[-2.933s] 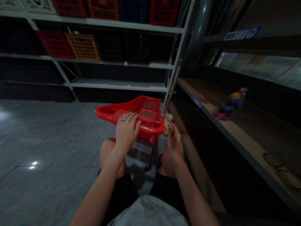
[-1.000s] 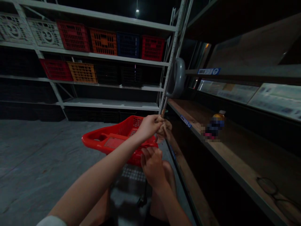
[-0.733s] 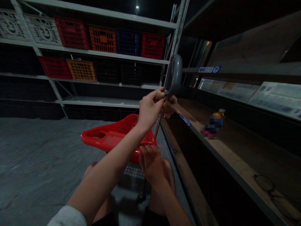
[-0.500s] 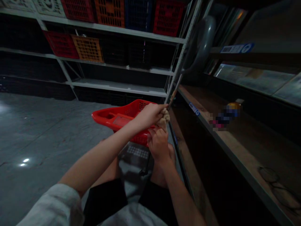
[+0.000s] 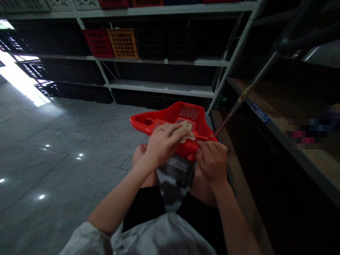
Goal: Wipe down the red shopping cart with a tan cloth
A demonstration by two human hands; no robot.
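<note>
- Lowered from the rod, my left hand (image 5: 163,143) now presses a crumpled tan cloth (image 5: 186,131) against the red plastic basket (image 5: 140,122) of a shopping trolley, fingers curled over it.
- My right hand (image 5: 211,163) curls over the basket's front rim at lower centre, just beside my left hand; the two stand apart by a narrow gap.
- The cloth lies at the rim between both hands, closer to the left one, partly hidden by my fingers.
- A thin steel rod (image 5: 240,99) with a yellow band tilts from just past my right hand toward the upper right, ending in a dark handle (image 5: 300,39). Whether my right hand touches it, I cannot tell.
- Below the basket, the trolley's perforated grey tray (image 5: 176,164) stands by my bare left knee (image 5: 140,153), above my black shorts (image 5: 143,205).
- At right, a wooden shelf (image 5: 265,92) carries a blue label (image 5: 260,113) and a pixelated object (image 5: 313,127).
- Upper left, white steel shelving (image 5: 159,88) holds a red crate (image 5: 98,43) and an orange crate (image 5: 123,43), above a polished grey tile floor (image 5: 53,170).
</note>
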